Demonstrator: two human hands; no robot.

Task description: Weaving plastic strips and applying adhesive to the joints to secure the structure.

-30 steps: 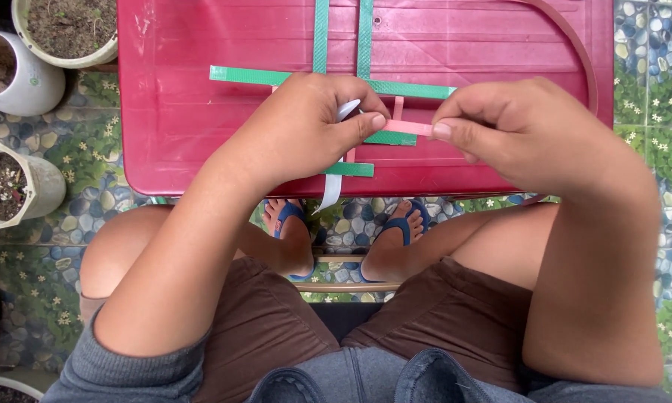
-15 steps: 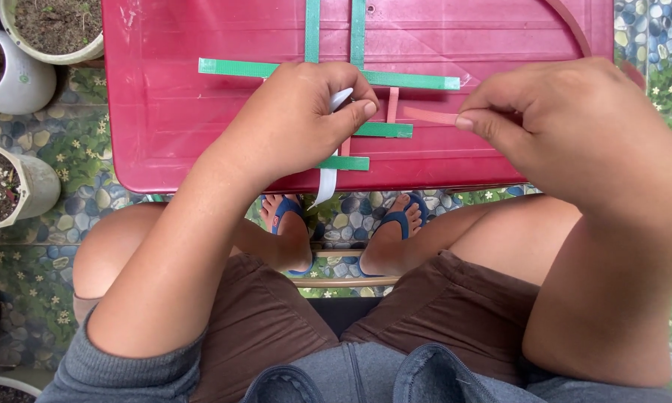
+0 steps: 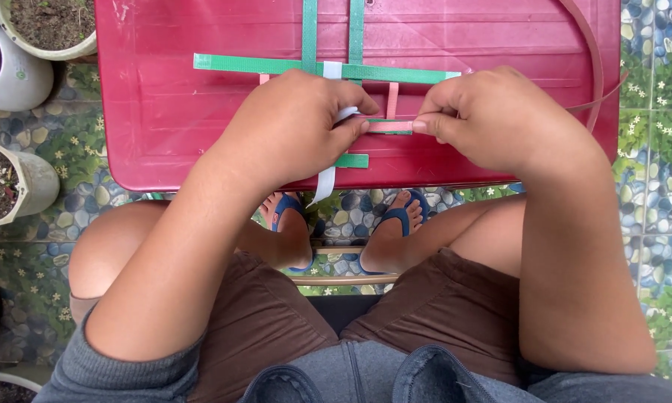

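Left hand [image 3: 291, 130] is pressing down on the woven green strips [image 3: 328, 69] and a white strip [image 3: 326, 179]. Right hand [image 3: 485, 116] is pinching a pink strip [image 3: 389, 127] lying across the weave, on a red plastic table [image 3: 164, 112]. Potted soil containers [image 3: 11, 63] are standing left.

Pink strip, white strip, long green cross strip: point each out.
pink strip [image 3: 389, 127], head view, bare stretch between the two hands.
white strip [image 3: 324, 183], head view, hanging lower end.
long green cross strip [image 3: 231, 64], head view, left part.
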